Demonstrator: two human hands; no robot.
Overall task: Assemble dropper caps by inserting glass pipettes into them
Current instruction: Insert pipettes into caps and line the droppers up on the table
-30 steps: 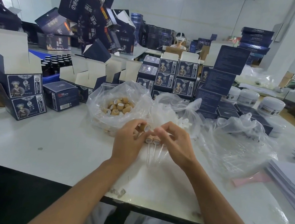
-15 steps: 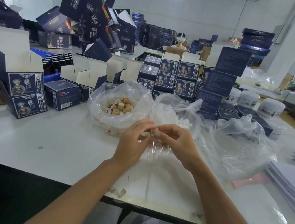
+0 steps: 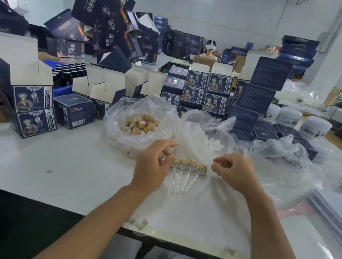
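Since the previous frame my hands have parted: left hand pinches the end of a row of four dropper caps with pipettes hanging over the table, right hand loosely curled, empty, beside them.

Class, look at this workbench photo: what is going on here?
A person at a white table is assembling dropper caps. Four finished caps, each with a glass pipette pointing toward the person, lie in a row between the hands. The left hand sits at the row's left end, fingers curled. The right hand hovers just right of the row, seeming to pinch something small. Behind them, one clear bag holds loose wooden caps, another bag white parts.
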